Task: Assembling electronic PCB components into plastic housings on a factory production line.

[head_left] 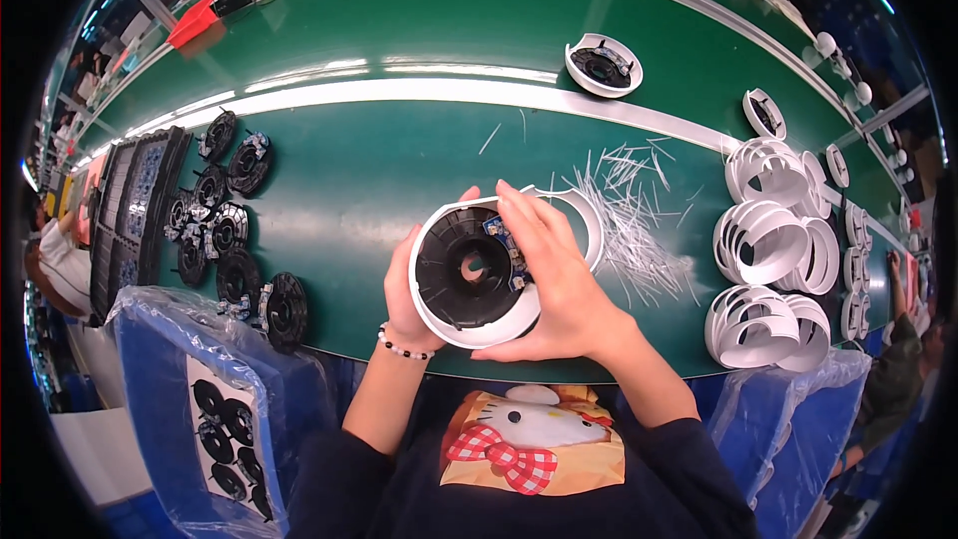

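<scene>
Between my two hands, above the bench's near edge, is a white round housing (517, 322) with a black disc (447, 284) seated inside it. A small blue circuit board (496, 228) sits on the disc's right side, partly hidden by fingers. My left hand (402, 294) grips the housing's left side, its thumb along the rim. My right hand (564, 284) wraps the right side, fingers reaching over the rim and across the board's edge. Just behind the right hand, a white ring (593, 225) shows in part.
Thin white strips (639, 225) lie scattered right of centre. Stacked white rings (763, 245) stand far right. Black discs with boards (238, 274) cluster left, beside a black tray (130, 210). Another filled housing (604, 65) rests at the back. Plastic-lined blue bins (150, 379) flank me.
</scene>
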